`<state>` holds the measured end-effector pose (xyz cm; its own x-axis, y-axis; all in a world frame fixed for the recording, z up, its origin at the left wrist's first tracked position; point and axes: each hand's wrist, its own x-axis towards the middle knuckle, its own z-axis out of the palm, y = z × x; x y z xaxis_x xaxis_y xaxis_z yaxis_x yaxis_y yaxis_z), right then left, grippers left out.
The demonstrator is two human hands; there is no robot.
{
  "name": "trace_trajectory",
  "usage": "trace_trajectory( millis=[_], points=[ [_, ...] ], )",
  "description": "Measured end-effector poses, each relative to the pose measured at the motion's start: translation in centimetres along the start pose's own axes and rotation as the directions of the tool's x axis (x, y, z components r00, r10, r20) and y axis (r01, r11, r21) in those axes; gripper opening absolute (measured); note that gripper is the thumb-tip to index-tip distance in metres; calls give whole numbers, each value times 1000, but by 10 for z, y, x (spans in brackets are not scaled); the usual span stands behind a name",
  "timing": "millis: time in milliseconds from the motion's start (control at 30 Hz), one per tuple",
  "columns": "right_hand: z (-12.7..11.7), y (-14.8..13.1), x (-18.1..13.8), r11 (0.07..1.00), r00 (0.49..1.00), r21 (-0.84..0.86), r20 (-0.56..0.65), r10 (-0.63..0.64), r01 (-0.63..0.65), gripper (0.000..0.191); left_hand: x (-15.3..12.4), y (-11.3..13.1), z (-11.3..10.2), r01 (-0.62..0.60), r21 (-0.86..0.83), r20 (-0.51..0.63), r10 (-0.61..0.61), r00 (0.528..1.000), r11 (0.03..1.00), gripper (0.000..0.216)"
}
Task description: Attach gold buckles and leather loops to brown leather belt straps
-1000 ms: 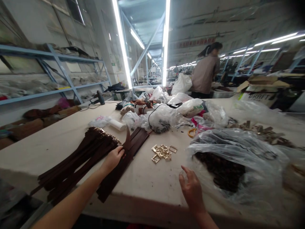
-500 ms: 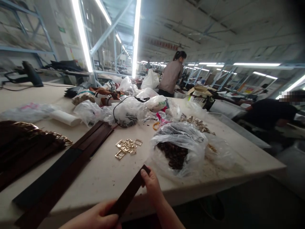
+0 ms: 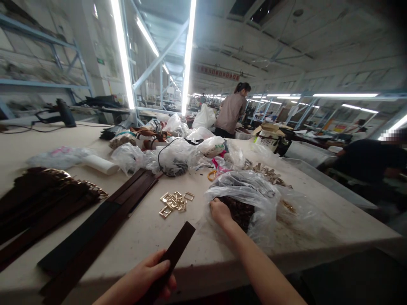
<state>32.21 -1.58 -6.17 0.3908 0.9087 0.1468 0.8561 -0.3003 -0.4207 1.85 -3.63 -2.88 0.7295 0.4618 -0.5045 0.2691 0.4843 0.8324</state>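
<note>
My left hand point(image 3: 149, 277) grips a dark brown leather strap point(image 3: 176, 248) near the table's front edge, the strap's free end pointing up and right. My right hand point(image 3: 220, 210) reaches into the mouth of a clear plastic bag point(image 3: 254, 199) that holds small dark brown pieces point(image 3: 240, 210); its fingers are hidden inside the bag. A small heap of gold rectangular buckles point(image 3: 174, 201) lies just left of the bag. More flat brown straps point(image 3: 104, 216) lie in a row to the left, and beside them a pile of straps with buckles fitted point(image 3: 47, 199).
The white table point(image 3: 333, 220) carries several plastic bags point(image 3: 178, 154), a white roll point(image 3: 100, 164), loose metal fittings point(image 3: 270, 173) and a cardboard box point(image 3: 269, 137). One person in a beige top point(image 3: 231, 112) stands at the far end; another in black point(image 3: 369, 163) sits at the right.
My left hand lifted one strap from the row and brought it to the front edge. My right hand briefly held the strap's end, then let go and moved into the plastic bag.
</note>
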Motion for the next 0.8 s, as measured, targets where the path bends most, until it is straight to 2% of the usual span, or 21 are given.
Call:
trace_trajectory(
  millis=[133,267,400,467,500,533,600,700,733,800],
  points=[
    [5,-5,4,995,999,-96,34,-1,4,17,-10,9,2,-17,-57,-63,13,998,998,61],
    [-13,1,-13,996,999,-82,-8,-43,42,15,-19,18,6,-25,-85,-89,17,996,996,59],
    [-35,-8,-37,991,990,26,-52,-134,135,20,-21,31,16,-58,-90,-8,58,998,994,49],
    [-44,-23,-52,958,989,246,-32,-146,150,27,-21,37,20,-81,-99,51,86,995,992,47],
    [-48,-32,-59,901,991,417,-4,-132,121,32,-21,40,22,-90,-104,61,96,993,991,46],
    [-51,-42,-67,795,993,603,40,-108,62,35,-21,41,23,-95,-111,61,102,993,989,46],
    [-55,-60,-80,506,989,857,138,-49,-95,36,-23,42,24,-100,-127,49,107,993,987,47],
    [-57,-78,-92,156,965,952,260,34,-262,33,-27,39,23,-117,-135,52,125,991,984,50],
    [-57,-81,-94,71,954,952,294,52,-297,33,-29,37,22,-126,-129,55,134,989,984,50],
    [-56,-86,-95,-41,936,939,344,70,-342,33,-33,34,19,-151,-109,59,158,986,982,48]
  ],
)
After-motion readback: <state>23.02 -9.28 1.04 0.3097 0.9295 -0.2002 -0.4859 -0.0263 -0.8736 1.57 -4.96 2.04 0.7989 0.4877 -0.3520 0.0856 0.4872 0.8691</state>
